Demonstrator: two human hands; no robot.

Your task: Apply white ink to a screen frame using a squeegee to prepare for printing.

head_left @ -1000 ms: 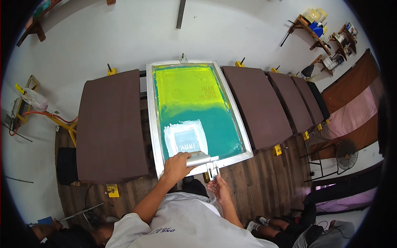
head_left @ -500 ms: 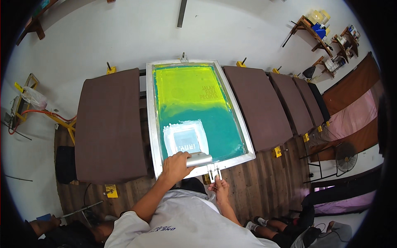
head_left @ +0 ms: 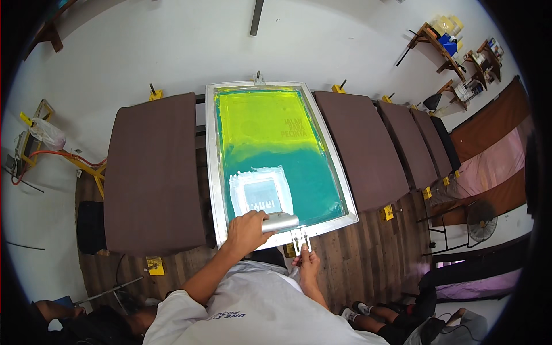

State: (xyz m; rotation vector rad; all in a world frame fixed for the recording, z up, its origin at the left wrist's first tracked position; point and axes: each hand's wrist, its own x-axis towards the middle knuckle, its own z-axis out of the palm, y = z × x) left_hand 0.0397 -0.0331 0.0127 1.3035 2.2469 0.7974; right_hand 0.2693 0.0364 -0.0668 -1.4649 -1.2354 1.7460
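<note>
A silkscreen with a silver metal frame [head_left: 334, 222] lies before me, its mesh yellow-green at the far end and teal nearer. White ink [head_left: 236, 192] surrounds a pale stencil window [head_left: 261, 195] near its front. My left hand [head_left: 247, 231] is wrapped round the end of a squeegee [head_left: 283, 221] with a silver handle, by the frame's near edge; its blade is hidden. Below that edge, the fingers of my right hand [head_left: 309, 264] pinch a slotted metal bracket [head_left: 300, 236] fixed to the frame.
Brown covered printing boards [head_left: 152, 172] flank the screen, with more boards [head_left: 365, 149] to the right. Yellow clamps [head_left: 155, 265] stick out at their ends. A fan [head_left: 482, 221] stands at right. Other people [head_left: 397, 322] are at the lower edges, beside me on both sides.
The whole view has shifted slightly. Both hands keep their grip, on the squeegee and on the bracket, and the screen looks the same.
</note>
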